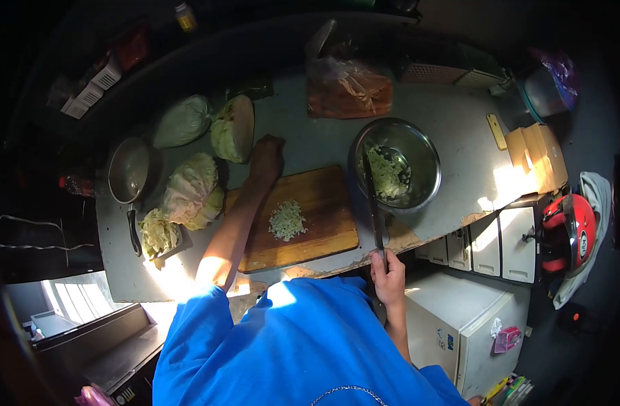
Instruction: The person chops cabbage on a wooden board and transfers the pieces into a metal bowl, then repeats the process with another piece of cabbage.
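In my right hand [389,276] is the handle of a long knife [373,203]; its blade points away from me, over the left rim of a steel bowl [429,162]. Chopped cabbage [389,179] lies inside that bowl. My left hand [267,154] is stretched past the far edge of the wooden cutting board [323,220], its fingers curled closed; what they hold, if anything, is hidden. Just left of it stands a cut cabbage half [233,132]. A small heap of finely chopped cabbage [287,220] sits on the board, with cabbage leaves [193,189] to the left.
A frying pan [129,172] rests at the table's left end. Beyond the board are a bagged pale bundle [183,122] and a plastic bag of orange contents [350,95]. On the right are a cardboard box [536,152], a red helmet [572,233] and a white appliance [452,318].
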`<action>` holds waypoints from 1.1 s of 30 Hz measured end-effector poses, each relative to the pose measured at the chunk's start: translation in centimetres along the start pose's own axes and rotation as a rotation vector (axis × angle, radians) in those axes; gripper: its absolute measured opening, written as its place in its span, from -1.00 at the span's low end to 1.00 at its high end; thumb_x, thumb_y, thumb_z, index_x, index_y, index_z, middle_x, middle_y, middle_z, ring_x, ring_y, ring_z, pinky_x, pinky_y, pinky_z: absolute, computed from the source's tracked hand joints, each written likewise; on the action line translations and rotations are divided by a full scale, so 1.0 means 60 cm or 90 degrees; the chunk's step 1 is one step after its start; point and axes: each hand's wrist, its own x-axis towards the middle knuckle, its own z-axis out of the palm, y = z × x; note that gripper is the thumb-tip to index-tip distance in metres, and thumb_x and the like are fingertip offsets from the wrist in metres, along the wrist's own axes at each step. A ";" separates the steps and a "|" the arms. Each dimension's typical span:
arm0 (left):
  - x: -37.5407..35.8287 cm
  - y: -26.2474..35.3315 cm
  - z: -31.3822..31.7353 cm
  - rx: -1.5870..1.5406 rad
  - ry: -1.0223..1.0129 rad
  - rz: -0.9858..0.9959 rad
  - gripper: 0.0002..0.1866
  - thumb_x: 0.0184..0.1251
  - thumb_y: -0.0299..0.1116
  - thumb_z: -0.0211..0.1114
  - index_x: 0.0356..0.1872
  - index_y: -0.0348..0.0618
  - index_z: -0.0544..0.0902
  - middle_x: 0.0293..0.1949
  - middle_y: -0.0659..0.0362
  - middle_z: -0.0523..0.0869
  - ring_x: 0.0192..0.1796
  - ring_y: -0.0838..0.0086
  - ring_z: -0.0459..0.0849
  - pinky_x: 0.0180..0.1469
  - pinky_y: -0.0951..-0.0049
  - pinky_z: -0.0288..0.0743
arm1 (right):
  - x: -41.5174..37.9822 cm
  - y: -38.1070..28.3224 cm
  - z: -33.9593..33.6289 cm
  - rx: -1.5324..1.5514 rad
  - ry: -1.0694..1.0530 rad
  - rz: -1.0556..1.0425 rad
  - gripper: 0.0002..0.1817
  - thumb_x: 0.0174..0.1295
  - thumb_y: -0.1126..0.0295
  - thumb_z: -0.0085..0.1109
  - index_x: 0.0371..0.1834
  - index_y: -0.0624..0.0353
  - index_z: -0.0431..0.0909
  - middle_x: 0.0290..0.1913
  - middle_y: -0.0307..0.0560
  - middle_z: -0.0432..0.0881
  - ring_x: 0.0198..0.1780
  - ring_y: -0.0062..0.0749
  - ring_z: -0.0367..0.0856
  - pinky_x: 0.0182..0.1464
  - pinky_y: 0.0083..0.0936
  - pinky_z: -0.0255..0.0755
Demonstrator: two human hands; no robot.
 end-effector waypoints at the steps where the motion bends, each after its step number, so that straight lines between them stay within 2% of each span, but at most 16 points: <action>1: 0.004 0.006 0.007 0.001 -0.005 0.001 -0.76 0.28 -0.59 0.22 -0.10 -0.30 0.77 -0.05 -0.18 0.73 0.09 -0.04 0.70 0.17 0.07 0.58 | 0.002 0.000 -0.001 0.007 0.000 0.010 -0.66 0.50 0.20 0.19 -0.29 0.29 0.56 -0.61 -0.18 0.51 -0.54 -0.61 0.42 -0.43 -0.53 0.32; 3: 0.019 0.043 0.015 -0.125 0.017 0.186 -0.80 0.32 -0.49 0.28 -0.12 -0.26 0.78 -0.11 -0.09 0.76 -0.01 -0.02 0.73 0.10 0.10 0.60 | 0.010 0.000 -0.001 0.001 -0.005 0.007 -0.66 0.50 0.19 0.19 -0.29 0.29 0.56 -0.61 -0.20 0.52 -0.54 -0.62 0.43 -0.43 -0.54 0.32; 4: 0.024 0.046 0.029 -0.126 0.019 0.182 -0.80 0.32 -0.49 0.28 -0.12 -0.26 0.78 -0.11 -0.09 0.76 -0.01 -0.02 0.73 0.10 0.10 0.60 | 0.013 0.000 -0.002 -0.007 -0.009 -0.002 -0.66 0.50 0.19 0.19 -0.28 0.29 0.57 -0.60 -0.22 0.53 -0.54 -0.63 0.43 -0.43 -0.54 0.32; 6: 0.037 0.043 0.062 -0.145 -0.112 0.327 -0.83 0.27 -0.49 0.34 -0.15 -0.25 0.78 -0.12 -0.05 0.77 -0.03 0.01 0.74 0.09 0.13 0.61 | 0.022 -0.005 -0.003 -0.024 -0.012 -0.020 -0.66 0.50 0.18 0.19 -0.26 0.28 0.58 -0.60 -0.23 0.53 -0.54 -0.63 0.43 -0.43 -0.54 0.32; 9: 0.044 0.038 0.068 -0.081 -0.245 0.286 -0.82 0.25 -0.52 0.34 -0.14 -0.23 0.77 -0.10 -0.03 0.76 -0.01 0.05 0.74 0.10 0.14 0.61 | 0.034 -0.018 -0.008 -0.029 -0.016 -0.035 -0.66 0.50 0.16 0.19 -0.23 0.28 0.60 -0.59 -0.23 0.54 -0.54 -0.62 0.44 -0.43 -0.55 0.32; 12: 0.027 0.041 0.042 -0.032 -0.207 0.309 -0.84 0.25 -0.50 0.35 -0.17 -0.21 0.77 -0.07 0.00 0.77 -0.02 0.06 0.75 0.08 0.15 0.63 | 0.038 -0.012 -0.004 -0.012 -0.028 -0.021 -0.65 0.50 0.15 0.19 -0.20 0.28 0.61 -0.59 -0.21 0.54 -0.53 -0.61 0.44 -0.42 -0.55 0.32; 16: -0.071 0.068 -0.077 -0.105 -0.086 0.221 -0.84 0.25 -0.51 0.39 -0.16 -0.19 0.80 -0.08 0.04 0.77 -0.07 0.14 0.77 0.01 0.25 0.66 | 0.049 0.003 0.004 -0.024 -0.050 -0.062 -0.67 0.50 0.17 0.20 -0.18 0.28 0.62 -0.58 -0.22 0.53 -0.51 -0.63 0.41 -0.43 -0.56 0.30; 18: -0.160 0.057 -0.152 -0.168 0.062 0.047 -0.83 0.20 -0.50 0.43 -0.18 -0.14 0.81 -0.16 0.07 0.79 -0.09 0.17 0.77 -0.04 0.28 0.69 | 0.050 0.009 0.005 -0.023 -0.077 -0.021 -0.69 0.49 0.18 0.21 -0.16 0.27 0.62 -0.56 -0.26 0.52 -0.51 -0.65 0.40 -0.43 -0.57 0.30; 20: -0.246 0.042 -0.244 -0.117 0.160 0.025 -0.79 0.17 -0.53 0.46 -0.16 -0.11 0.83 -0.16 0.11 0.80 -0.14 0.28 0.79 -0.12 0.38 0.71 | 0.058 0.023 0.016 0.030 -0.125 -0.034 -0.74 0.57 0.20 0.13 -0.14 0.19 0.55 -0.56 -0.41 0.38 -0.57 -0.81 0.29 -0.55 -0.74 0.15; 22: -0.317 0.032 -0.332 -0.005 0.231 -0.068 -0.79 0.21 -0.59 0.41 -0.14 -0.15 0.83 -0.16 0.13 0.82 -0.17 0.34 0.79 -0.15 0.45 0.67 | 0.068 0.026 0.031 0.056 -0.156 -0.015 -0.75 0.58 0.21 0.11 -0.15 0.18 0.54 -0.57 -0.41 0.37 -0.58 -0.81 0.28 -0.56 -0.73 0.14; 24: -0.402 -0.084 -0.353 -0.065 0.357 -0.143 -0.79 0.25 -0.61 0.39 -0.12 -0.19 0.81 -0.16 0.08 0.83 -0.16 0.33 0.80 -0.14 0.45 0.67 | 0.077 0.008 0.052 0.062 -0.210 -0.025 -0.75 0.59 0.22 0.10 -0.15 0.18 0.54 -0.57 -0.41 0.37 -0.58 -0.81 0.28 -0.56 -0.73 0.14; 26: -0.429 -0.147 -0.377 0.087 0.419 -0.237 -0.80 0.27 -0.60 0.37 -0.11 -0.23 0.80 -0.14 0.01 0.83 -0.11 0.27 0.81 -0.07 0.41 0.68 | 0.083 -0.007 0.063 0.064 -0.237 -0.031 -0.75 0.59 0.22 0.09 -0.16 0.18 0.54 -0.58 -0.40 0.37 -0.58 -0.81 0.29 -0.57 -0.73 0.13; 28: -0.461 -0.239 -0.364 0.102 0.337 -0.253 -0.74 0.31 -0.66 0.24 -0.07 -0.26 0.79 0.05 0.00 0.81 -0.04 0.12 0.81 0.01 0.36 0.65 | 0.090 -0.023 0.078 0.054 -0.286 -0.036 -0.74 0.58 0.21 0.11 -0.19 0.18 0.53 -0.58 -0.40 0.38 -0.57 -0.81 0.28 -0.55 -0.71 0.14; 30: -0.458 -0.210 -0.373 0.182 0.318 -0.268 -0.64 0.27 -0.72 0.13 -0.01 -0.25 0.78 0.14 -0.01 0.77 -0.01 0.13 0.81 0.08 0.38 0.63 | 0.100 -0.029 0.077 -0.009 -0.294 -0.079 -0.74 0.54 0.23 0.16 -0.20 0.22 0.55 -0.59 -0.39 0.39 -0.55 -0.78 0.29 -0.52 -0.66 0.18; 31: -0.443 -0.177 -0.366 0.109 0.403 -0.339 -0.56 0.21 -0.74 0.06 0.03 -0.25 0.76 0.19 -0.03 0.75 0.03 0.12 0.79 0.11 0.36 0.62 | 0.105 -0.030 0.072 -0.069 -0.294 -0.114 -0.73 0.51 0.25 0.21 -0.22 0.26 0.58 -0.60 -0.37 0.40 -0.52 -0.75 0.31 -0.48 -0.60 0.21; 33: -0.401 -0.081 -0.357 0.160 0.498 -0.216 -0.62 0.27 -0.74 0.09 -0.04 -0.22 0.78 0.10 0.02 0.79 0.06 0.27 0.80 0.03 0.34 0.69 | 0.105 -0.031 0.063 -0.067 -0.256 -0.100 -0.73 0.49 0.25 0.22 -0.20 0.28 0.58 -0.60 -0.35 0.40 -0.52 -0.73 0.30 -0.47 -0.58 0.22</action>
